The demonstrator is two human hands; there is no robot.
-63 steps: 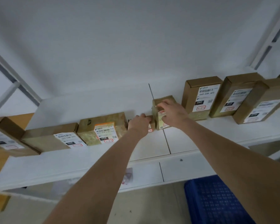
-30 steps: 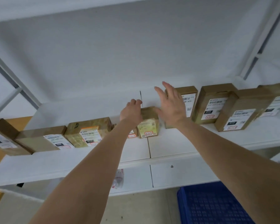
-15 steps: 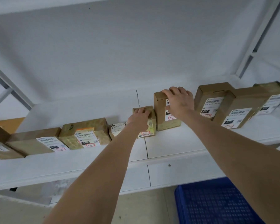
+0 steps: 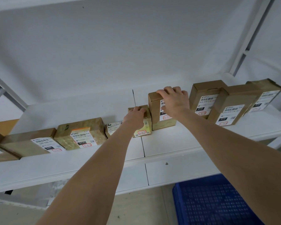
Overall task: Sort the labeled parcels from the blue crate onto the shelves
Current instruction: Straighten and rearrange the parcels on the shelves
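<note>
- Many labeled parcels already line the shelf (image 4: pixel 177 140).
- The left hand (image 4: pixel 135 116) curls over the small parcel (image 4: pixel 144 128); the right hand (image 4: pixel 173 101) grips the tall parcel (image 4: pixel 154 109) by its top.
- What remains in the blue crate (image 4: pixel 217 202) is hidden.

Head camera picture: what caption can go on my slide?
Left hand holds a small box and right hand grips the taller box beside it on the white shelf.

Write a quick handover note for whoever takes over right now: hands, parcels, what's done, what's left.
Left hand holds the small parcel from above; right hand grips the top of the upright parcel right beside it.
Both stand on the shelf in a row with other labeled parcels.
Done: these are shelved.
Left: let go, then check the blue crate below; its contents do not show.
</note>
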